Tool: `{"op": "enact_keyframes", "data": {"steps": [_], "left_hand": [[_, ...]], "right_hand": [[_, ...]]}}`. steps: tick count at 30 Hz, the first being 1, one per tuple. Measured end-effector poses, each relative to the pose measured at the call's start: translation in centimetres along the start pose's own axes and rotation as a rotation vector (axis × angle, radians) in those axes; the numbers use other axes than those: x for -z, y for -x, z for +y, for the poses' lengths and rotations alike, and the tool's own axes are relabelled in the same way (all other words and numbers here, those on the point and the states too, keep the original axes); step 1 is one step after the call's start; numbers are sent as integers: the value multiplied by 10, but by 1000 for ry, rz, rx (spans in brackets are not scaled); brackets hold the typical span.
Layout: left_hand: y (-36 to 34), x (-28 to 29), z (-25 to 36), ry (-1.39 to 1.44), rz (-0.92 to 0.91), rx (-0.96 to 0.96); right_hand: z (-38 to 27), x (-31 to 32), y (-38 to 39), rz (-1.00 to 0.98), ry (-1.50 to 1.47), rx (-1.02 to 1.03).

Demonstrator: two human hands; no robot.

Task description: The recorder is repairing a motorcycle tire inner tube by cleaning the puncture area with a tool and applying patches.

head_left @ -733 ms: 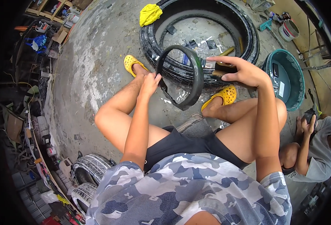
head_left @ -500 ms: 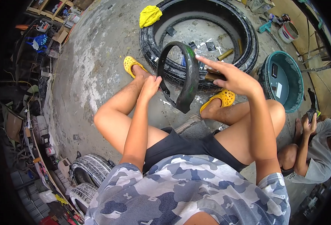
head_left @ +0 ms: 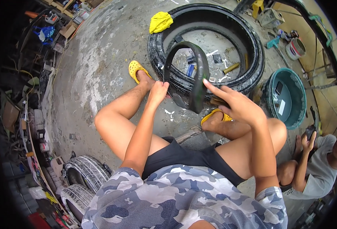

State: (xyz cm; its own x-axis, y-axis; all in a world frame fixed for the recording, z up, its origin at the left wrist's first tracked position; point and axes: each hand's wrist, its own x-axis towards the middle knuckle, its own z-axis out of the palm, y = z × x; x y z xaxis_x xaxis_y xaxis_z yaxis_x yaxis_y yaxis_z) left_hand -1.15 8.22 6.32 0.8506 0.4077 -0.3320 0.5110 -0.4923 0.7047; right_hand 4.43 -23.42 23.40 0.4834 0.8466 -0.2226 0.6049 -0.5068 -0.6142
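Note:
A loop of black rubber, with faint green marks on its outer face, stands upright in front of me. My left hand pinches its left edge between thumb and fingers. On the other side, my right hand is open with its fingers stretched out, and the index fingertip touches or nearly touches the outer face of the loop. Just beyond lies a large black tire on its side, with a brass-coloured tube and several small pieces on the floor inside it. A crumpled yellow cloth rests on the tire's far left edge.
A teal basin stands to the right, holding a dark piece and a white piece. Beyond it is a white bucket. A person sits at the lower right with a dark object in hand. Two whitened tires stand at the lower left.
The loop has turned slightly, and my right hand has shifted a little lower, its index finger still at the outer face. My left hand keeps its pinch. The whole view has tilted a little.

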Motion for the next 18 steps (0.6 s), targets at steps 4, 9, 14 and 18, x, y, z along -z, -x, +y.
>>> {"op": "enact_keyframes", "data": {"steps": [4,9,14,18], "left_hand": [[21,12,38,-80,106,-115],[42,17,52,-13,206,-649],[42,16,49,-114,264,-769],[37,16,43,-63,288,-728]], "right_hand": [[34,40,37,55,-339,133],[88,50,61,474,-435,-244],[87,36,50,450,-474,-266],[87,22,38,415,-478,-248]]}}
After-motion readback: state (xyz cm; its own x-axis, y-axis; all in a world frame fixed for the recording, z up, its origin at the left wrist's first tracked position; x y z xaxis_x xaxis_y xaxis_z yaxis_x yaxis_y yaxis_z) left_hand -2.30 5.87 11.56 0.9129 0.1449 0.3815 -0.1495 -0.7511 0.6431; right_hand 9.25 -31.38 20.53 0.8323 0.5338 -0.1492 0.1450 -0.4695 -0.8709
